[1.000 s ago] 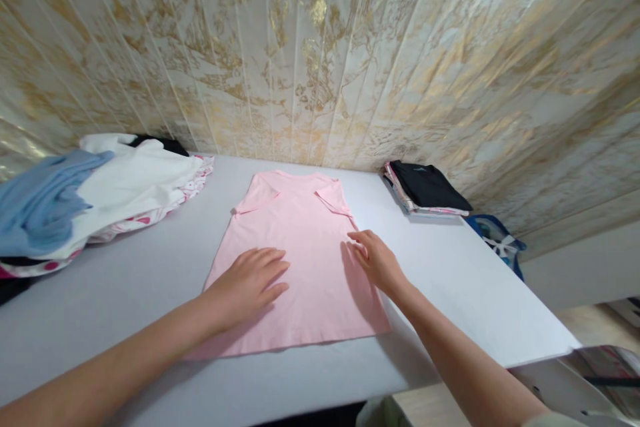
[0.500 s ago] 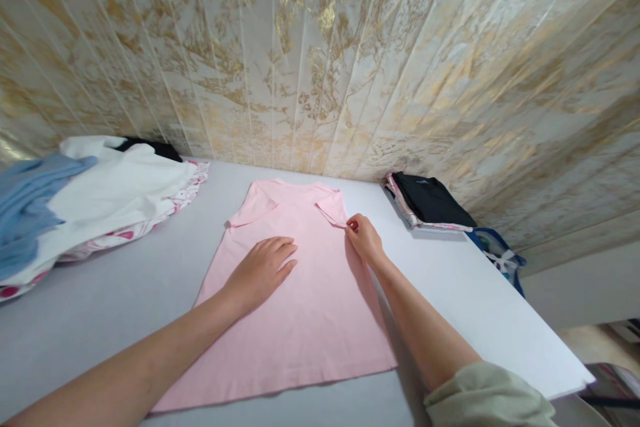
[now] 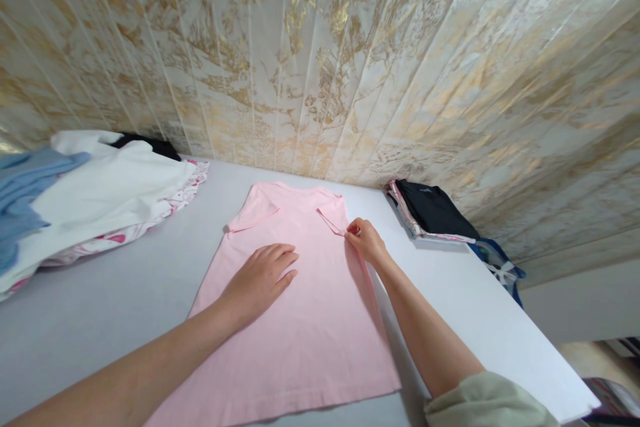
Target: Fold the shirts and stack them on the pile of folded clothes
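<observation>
A pink T-shirt (image 3: 320, 320) lies spread on the white table, its neck towards the wall and both short sleeves turned inward over the body. My left hand (image 3: 263, 277) rests flat on the middle of the shirt, fingers stretched out and holding nothing. At the shirt's right edge, my right hand (image 3: 366, 239) pinches the lower corner of the right sleeve between thumb and fingertips. The hem's left end is partly covered by my left forearm.
Folded clothes with a black garment (image 3: 437, 209) on top sit at the table's back right, beside a blue-edged bag (image 3: 500, 267). On the left lies a loose heap with a white garment (image 3: 117, 190) and a blue garment (image 3: 30, 203). A patterned wall (image 3: 310, 67) rises behind the table (image 3: 480, 320).
The pinched sleeve's edge has lifted slightly, opening a small gap at its fold. My left hand stays flat on the shirt. The view has shifted slightly.
</observation>
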`<action>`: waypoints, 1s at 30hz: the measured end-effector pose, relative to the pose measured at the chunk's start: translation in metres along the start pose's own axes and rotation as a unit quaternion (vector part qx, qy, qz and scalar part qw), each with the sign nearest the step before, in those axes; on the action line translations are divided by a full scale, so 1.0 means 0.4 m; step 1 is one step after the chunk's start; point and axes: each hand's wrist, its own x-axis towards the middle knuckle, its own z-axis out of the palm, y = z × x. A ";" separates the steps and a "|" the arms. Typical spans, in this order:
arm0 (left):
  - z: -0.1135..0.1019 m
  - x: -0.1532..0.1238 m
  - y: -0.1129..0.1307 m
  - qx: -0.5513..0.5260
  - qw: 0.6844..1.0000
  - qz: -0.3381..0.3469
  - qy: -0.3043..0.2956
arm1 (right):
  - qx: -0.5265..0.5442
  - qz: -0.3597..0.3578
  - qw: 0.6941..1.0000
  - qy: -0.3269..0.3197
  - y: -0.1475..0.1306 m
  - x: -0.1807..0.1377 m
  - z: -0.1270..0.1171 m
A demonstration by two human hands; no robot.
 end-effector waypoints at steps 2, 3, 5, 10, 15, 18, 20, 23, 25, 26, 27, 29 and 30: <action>0.002 -0.001 -0.002 -0.002 1.000 0.003 0.006 | -0.018 -0.008 1.000 -0.004 -0.005 -0.008 -0.003; 0.002 -0.001 -0.003 -0.003 1.000 0.004 0.007 | -0.023 -0.012 1.000 -0.007 -0.008 -0.012 -0.005; 0.004 -0.002 -0.005 -0.004 1.000 0.002 0.008 | -0.032 -0.020 0.999 -0.009 -0.015 -0.021 -0.011; 0.005 0.000 -0.007 -0.007 1.000 0.002 0.004 | -0.057 -0.034 0.998 -0.018 -0.036 -0.034 -0.020; 0.002 0.001 -0.005 -0.005 1.000 0.001 0.002 | -0.075 -0.030 0.997 -0.018 -0.047 -0.032 -0.020; 0.001 0.000 -0.005 -0.002 1.000 0.001 -0.004 | -0.078 -0.030 0.996 -0.008 -0.046 -0.034 -0.021; 0.002 0.000 -0.006 -0.003 1.000 0.001 -0.006 | -0.075 -0.034 0.997 0.001 -0.047 -0.038 -0.023; 0.003 0.001 -0.007 -0.006 1.000 0.001 -0.005 | -0.079 -0.048 0.995 0.023 -0.057 -0.044 -0.025; 0.003 0.001 -0.008 -0.010 1.000 0.002 0.000 | -0.093 -0.053 0.994 0.030 -0.069 -0.048 -0.021; 0.003 0.001 -0.008 -0.012 1.000 0.003 0.002 | -0.101 -0.052 0.993 0.029 -0.076 -0.050 -0.018; 0.003 0.002 -0.009 -0.013 1.000 0.004 0.002 | -0.110 -0.045 0.992 0.029 -0.082 -0.052 -0.014; 0.003 0.002 -0.009 -0.014 1.000 0.006 0.001 | -0.123 -0.026 0.991 0.038 -0.092 -0.056 -0.004; 0.003 0.002 -0.010 -0.015 1.000 0.007 0.001 | -0.127 -0.017 0.991 0.046 -0.095 -0.058 0.000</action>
